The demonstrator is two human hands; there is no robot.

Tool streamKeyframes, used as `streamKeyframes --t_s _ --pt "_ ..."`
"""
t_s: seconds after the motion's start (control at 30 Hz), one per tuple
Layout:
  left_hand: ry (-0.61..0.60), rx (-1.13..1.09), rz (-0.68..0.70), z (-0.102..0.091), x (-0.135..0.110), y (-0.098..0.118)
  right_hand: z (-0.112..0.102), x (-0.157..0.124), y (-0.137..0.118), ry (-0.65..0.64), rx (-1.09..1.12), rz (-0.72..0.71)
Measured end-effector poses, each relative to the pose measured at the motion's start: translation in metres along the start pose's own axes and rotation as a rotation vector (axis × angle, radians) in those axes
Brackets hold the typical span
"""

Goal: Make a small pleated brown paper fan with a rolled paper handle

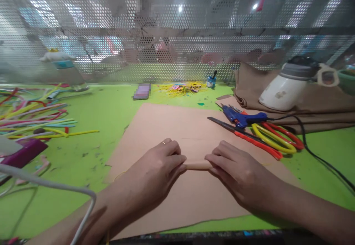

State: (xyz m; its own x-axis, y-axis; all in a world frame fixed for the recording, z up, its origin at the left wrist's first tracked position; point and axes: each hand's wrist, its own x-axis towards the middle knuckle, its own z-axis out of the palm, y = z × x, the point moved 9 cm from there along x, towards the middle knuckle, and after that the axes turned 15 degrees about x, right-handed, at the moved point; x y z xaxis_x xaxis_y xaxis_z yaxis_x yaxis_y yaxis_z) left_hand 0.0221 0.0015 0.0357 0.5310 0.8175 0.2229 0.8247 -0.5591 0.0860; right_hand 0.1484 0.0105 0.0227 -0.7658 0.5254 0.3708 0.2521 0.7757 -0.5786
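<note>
Both hands pinch a slim tan roll (197, 164), held level between them above a large sheet of brown paper (166, 121). My left hand (163, 163) has its fingers closed on the left end, and a thin ring shows on one finger. On the right end, my right hand (235, 167) is closed the same way. The middle of the roll shows between the fingertips, while both ends are hidden in the hands. Whether the roll is paper or another material, I cannot tell.
Right of the sheet lie a blue glue gun (244, 118) with a black cord, scissors (277, 137) with yellow and red handles, and a white bottle (288, 86) on brown cloth. Colourful strips (33, 115) are heaped at left. A white cable (55, 185) crosses near my left forearm.
</note>
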Motion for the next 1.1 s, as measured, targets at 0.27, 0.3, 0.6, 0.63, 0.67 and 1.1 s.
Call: streamKeyframes --t_s 0.27,0.3,0.6,0.63,0.67,1.1 --pt "-0.017 -0.001 -0.022 0.003 -0.003 -0.001 -0.004 0.003 0.007 0.0 0.21 0.139" --pt "-0.012 -0.009 -0.026 0.003 -0.003 -0.002 -0.004 0.004 0.009 -0.002 0.231 0.166" --pt "0.0 0.009 -0.012 0.004 -0.003 -0.001 0.004 -0.002 0.008 -0.064 0.015 0.168" --pt "0.001 0.01 -0.009 0.004 -0.003 -0.001 0.005 -0.003 0.008 -0.07 -0.04 0.151" --pt "0.004 0.01 -0.008 0.004 -0.003 -0.001 0.007 -0.005 0.008 -0.076 -0.088 0.139" --pt "-0.063 0.112 0.067 0.01 0.001 0.002 0.008 -0.004 0.009 -0.143 -0.168 0.148"
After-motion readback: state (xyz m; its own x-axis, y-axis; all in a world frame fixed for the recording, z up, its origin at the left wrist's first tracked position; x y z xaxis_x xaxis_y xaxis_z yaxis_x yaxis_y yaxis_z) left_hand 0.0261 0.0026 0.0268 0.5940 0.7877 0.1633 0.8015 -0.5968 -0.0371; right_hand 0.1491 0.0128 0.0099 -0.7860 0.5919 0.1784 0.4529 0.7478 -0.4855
